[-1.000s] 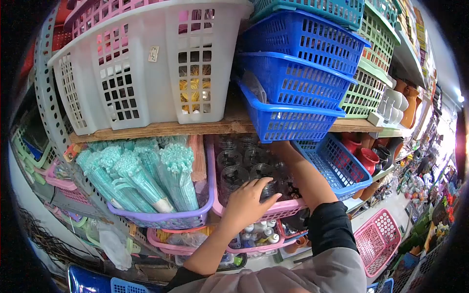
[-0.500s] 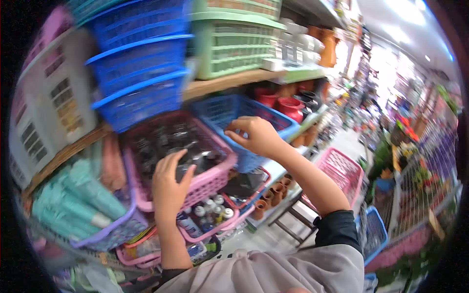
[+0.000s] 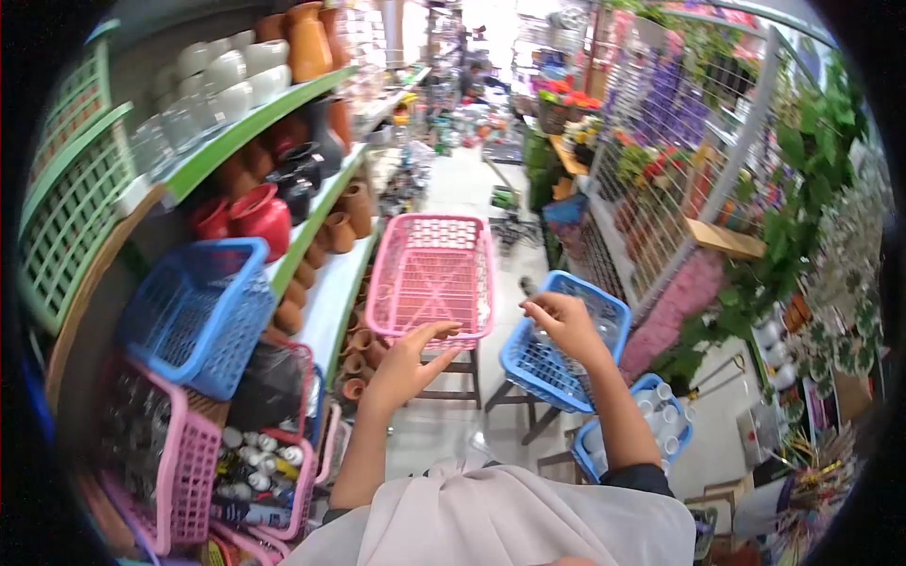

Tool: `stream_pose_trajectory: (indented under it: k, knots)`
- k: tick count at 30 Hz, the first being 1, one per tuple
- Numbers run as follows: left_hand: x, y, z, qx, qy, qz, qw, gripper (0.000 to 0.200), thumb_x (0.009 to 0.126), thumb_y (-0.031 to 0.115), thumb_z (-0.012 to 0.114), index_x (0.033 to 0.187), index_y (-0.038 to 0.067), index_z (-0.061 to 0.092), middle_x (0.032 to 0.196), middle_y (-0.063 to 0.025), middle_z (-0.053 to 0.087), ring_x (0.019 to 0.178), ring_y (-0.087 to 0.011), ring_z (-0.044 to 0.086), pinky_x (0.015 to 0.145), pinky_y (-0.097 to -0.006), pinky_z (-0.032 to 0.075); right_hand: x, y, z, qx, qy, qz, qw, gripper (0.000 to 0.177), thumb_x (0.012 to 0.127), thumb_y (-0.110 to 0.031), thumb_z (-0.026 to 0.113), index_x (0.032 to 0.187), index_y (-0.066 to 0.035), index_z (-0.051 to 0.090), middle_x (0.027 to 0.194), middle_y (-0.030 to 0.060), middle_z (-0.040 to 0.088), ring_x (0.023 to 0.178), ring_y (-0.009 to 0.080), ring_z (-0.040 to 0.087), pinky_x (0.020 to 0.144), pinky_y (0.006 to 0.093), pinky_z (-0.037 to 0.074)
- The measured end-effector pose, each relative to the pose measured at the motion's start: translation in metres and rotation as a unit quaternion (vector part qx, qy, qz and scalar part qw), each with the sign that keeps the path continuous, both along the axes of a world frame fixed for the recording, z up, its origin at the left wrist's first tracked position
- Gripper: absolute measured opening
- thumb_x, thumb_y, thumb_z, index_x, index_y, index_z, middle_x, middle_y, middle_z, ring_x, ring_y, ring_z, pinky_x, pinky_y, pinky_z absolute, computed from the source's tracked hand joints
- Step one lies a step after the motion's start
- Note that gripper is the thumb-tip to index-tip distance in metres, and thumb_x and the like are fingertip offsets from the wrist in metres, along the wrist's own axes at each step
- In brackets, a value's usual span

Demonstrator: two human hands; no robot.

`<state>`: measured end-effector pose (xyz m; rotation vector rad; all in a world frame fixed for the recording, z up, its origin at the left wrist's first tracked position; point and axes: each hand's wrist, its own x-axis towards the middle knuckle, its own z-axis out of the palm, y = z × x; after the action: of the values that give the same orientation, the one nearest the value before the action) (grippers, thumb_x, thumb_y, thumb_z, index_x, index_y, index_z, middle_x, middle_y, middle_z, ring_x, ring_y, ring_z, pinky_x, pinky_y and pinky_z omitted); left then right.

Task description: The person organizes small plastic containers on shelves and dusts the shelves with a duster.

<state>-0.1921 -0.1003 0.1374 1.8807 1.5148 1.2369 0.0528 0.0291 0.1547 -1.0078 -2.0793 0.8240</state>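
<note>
My left hand (image 3: 412, 366) is open and empty, its thumb apart from the fingers, over the front rim of an empty pink basket (image 3: 377, 283). I cannot tell if it touches the rim. The basket stands on a dark stool. My right hand (image 3: 566, 325) holds nothing, its fingers loosely bent and a little apart. It hangs above a blue basket (image 3: 609, 300) that has clear items in it. My right forearm hides part of that basket.
At the left, shelves hold a blue basket (image 3: 247, 321), red pots (image 3: 260, 222), white vases and clay pots. Below them is a pink basket of bottles (image 3: 302, 481). Another blue basket (image 3: 578, 448) with cups stands at lower right. A wire rack (image 3: 746, 141) with flowers lines the right side.
The view has swung right, from the shelf baskets to the aisle. My hands have moved from near the shelf baskets to the pink and blue baskets in the aisle.
</note>
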Motion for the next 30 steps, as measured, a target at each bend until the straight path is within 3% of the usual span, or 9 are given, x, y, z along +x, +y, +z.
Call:
stream_pose_trajectory:
  k: [5, 9, 15, 19, 21, 22, 26, 28, 30]
  knots:
    - [0.074, 0.086, -0.057, -0.127, -0.017, -0.094, 0.987, 0.040, 0.088, 0.025, 0.064, 0.120, 0.002, 0.058, 0.111, -0.0126, 0.065, 0.102, -0.0224, 0.062, 0.088, -0.0332, 0.046, 0.112, 0.026, -0.102, -0.090, -0.099, -0.144, 0.980, 0.034, 0.085, -0.032, 0.064, 0.094, 0.000, 0.068, 0.084, 0.0188, 0.068, 0.079, 0.0298, 0.067, 0.071, 0.0371, 0.051]
    - [0.124, 0.140, -0.131, -0.136, 0.015, -0.125, 0.983, 0.037, 0.089, 0.029, 0.062, 0.116, 0.003, 0.062, 0.112, -0.0135, 0.065, 0.100, -0.0236, 0.062, 0.087, -0.0341, 0.047, 0.168, 0.031, -0.195, -0.121, -0.241, -0.200, 0.942, 0.048, 0.078, -0.044, 0.067, 0.100, -0.001, 0.068, 0.096, 0.0218, 0.067, 0.091, 0.0386, 0.064, 0.080, 0.0450, 0.050]
    - [0.173, 0.178, -0.207, -0.193, 0.044, -0.160, 0.967, 0.037, 0.085, 0.029, 0.065, 0.111, 0.003, 0.065, 0.106, -0.0150, 0.067, 0.094, -0.0283, 0.064, 0.082, -0.0372, 0.050, 0.180, 0.013, -0.247, -0.071, -0.361, -0.207, 0.906, 0.048, 0.073, -0.048, 0.071, 0.099, -0.007, 0.069, 0.091, 0.0171, 0.068, 0.086, 0.0329, 0.065, 0.075, 0.0448, 0.051]
    - [0.183, 0.192, -0.241, -0.231, 0.071, -0.178, 0.954, 0.037, 0.084, 0.029, 0.065, 0.111, 0.003, 0.066, 0.103, -0.0159, 0.068, 0.090, -0.0292, 0.065, 0.080, -0.0380, 0.050, 0.183, 0.014, -0.273, -0.086, -0.285, -0.225, 0.928, 0.041, 0.074, -0.038, 0.071, 0.097, -0.005, 0.065, 0.087, 0.0173, 0.067, 0.083, 0.0346, 0.065, 0.073, 0.0451, 0.050]
    - [0.186, 0.196, -0.249, -0.252, 0.084, -0.175, 0.948, 0.038, 0.083, 0.030, 0.065, 0.111, 0.004, 0.066, 0.104, -0.0161, 0.068, 0.089, -0.0298, 0.065, 0.080, -0.0385, 0.051, 0.184, 0.014, -0.274, -0.134, -0.132, -0.263, 0.946, 0.035, 0.075, -0.027, 0.070, 0.097, -0.003, 0.057, 0.084, 0.0174, 0.066, 0.082, 0.0361, 0.064, 0.071, 0.0457, 0.049]
    - [0.187, 0.198, -0.253, -0.254, 0.085, -0.178, 0.947, 0.038, 0.083, 0.030, 0.065, 0.111, 0.004, 0.066, 0.104, -0.0161, 0.068, 0.089, -0.0298, 0.065, 0.080, -0.0385, 0.051, 0.186, 0.013, -0.270, -0.137, -0.131, -0.266, 0.945, 0.035, 0.075, -0.027, 0.070, 0.097, -0.003, 0.057, 0.084, 0.0174, 0.066, 0.082, 0.0361, 0.064, 0.071, 0.0457, 0.049]
    - [0.188, 0.211, -0.272, -0.247, 0.103, -0.174, 0.948, 0.037, 0.082, 0.029, 0.065, 0.110, 0.005, 0.066, 0.106, -0.0158, 0.066, 0.095, -0.0310, 0.063, 0.085, -0.0395, 0.049, 0.209, 0.000, -0.252, -0.058, -0.121, -0.289, 0.948, 0.033, 0.077, -0.017, 0.069, 0.100, -0.003, 0.051, 0.082, 0.0182, 0.064, 0.078, 0.0356, 0.063, 0.068, 0.0427, 0.048]
    - [0.191, 0.219, -0.280, -0.245, 0.110, -0.177, 0.947, 0.036, 0.082, 0.028, 0.065, 0.110, 0.005, 0.066, 0.107, -0.0156, 0.065, 0.098, -0.0315, 0.062, 0.087, -0.0400, 0.047, 0.219, -0.013, -0.249, -0.042, -0.021, -0.314, 0.948, 0.029, 0.079, -0.013, 0.066, 0.100, -0.003, 0.050, 0.085, 0.0167, 0.065, 0.082, 0.0341, 0.064, 0.071, 0.0441, 0.048]
    - [0.198, 0.232, -0.288, -0.153, 0.118, -0.159, 0.968, 0.036, 0.079, 0.024, 0.066, 0.109, 0.004, 0.065, 0.109, -0.0155, 0.063, 0.102, -0.0327, 0.059, 0.092, -0.0397, 0.045, 0.227, -0.027, -0.249, -0.069, 0.040, -0.335, 0.939, 0.031, 0.080, -0.015, 0.067, 0.103, -0.004, 0.049, 0.084, 0.0157, 0.064, 0.080, 0.0328, 0.064, 0.070, 0.0409, 0.048]
